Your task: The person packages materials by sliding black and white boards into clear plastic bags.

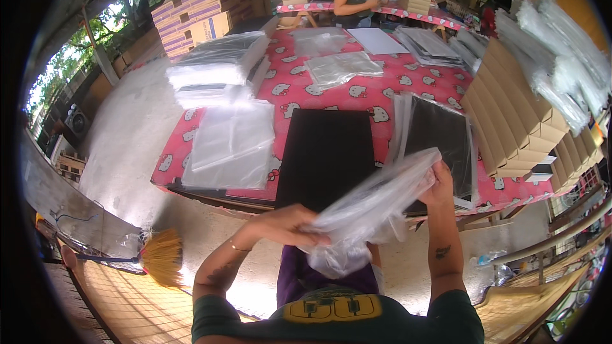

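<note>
- The clear plastic bag (373, 207) is crinkled and blurred, held above the table's near edge (210, 196), before the black sheet (325, 156).
- The left hand (287, 224) lies flat, fingers closed over its lower end.
- The right hand (440, 181) pinches the top corner.

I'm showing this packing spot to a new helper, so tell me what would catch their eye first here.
First, both hands low in the middle: the left hand and right hand grip a crumpled clear plastic bag held above a flat black sheet. Under that lies the bright pink cartoon-print tablecloth, strewn with piles of clear bags. At right stands a slanted stack of tan cardboard boxes.
</note>
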Motion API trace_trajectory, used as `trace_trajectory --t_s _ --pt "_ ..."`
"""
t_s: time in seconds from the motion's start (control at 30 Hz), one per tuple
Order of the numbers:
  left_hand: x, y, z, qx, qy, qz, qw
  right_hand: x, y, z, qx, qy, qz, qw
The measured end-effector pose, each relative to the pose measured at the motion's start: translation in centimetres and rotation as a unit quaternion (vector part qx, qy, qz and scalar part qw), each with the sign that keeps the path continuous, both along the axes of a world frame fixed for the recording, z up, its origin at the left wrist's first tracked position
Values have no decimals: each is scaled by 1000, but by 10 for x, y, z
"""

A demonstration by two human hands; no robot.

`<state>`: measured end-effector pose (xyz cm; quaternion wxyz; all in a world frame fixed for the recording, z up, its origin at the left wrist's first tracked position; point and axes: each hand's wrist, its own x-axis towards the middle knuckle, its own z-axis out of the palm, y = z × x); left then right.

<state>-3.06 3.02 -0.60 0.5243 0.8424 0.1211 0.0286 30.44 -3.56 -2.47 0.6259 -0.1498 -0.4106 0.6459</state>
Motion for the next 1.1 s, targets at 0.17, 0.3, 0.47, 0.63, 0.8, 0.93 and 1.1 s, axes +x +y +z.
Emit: trace_trajectory --t_s 0.17,0.3,0.47,0.63,0.8,0.93,1.1 --pt "0 3 -10 -307 -348 87 881 -7 2 1 61 -454 111 882" --pt "-19 27 -15 -409 -302 28 861 -2 5 -18 72 -413 186 889" --pt "-35 11 -40 -128 -40 123 983 -20 -18 -16 -198 15 -15 980" --pt "-47 17 -41 -444 -406 290 744 -19 3 -35 128 -476 299 817" --pt "-52 1 -45 -430 -333 360 758 -15 -27 -45 -69 -47 198 977" --pt "-59 -16 -74 -496 -376 302 722 -20 -55 -77 -161 -199 48 965" --pt "-44 -65 -119 -238 -202 562 766 -77 -92 -113 -202 -388 -290 851"
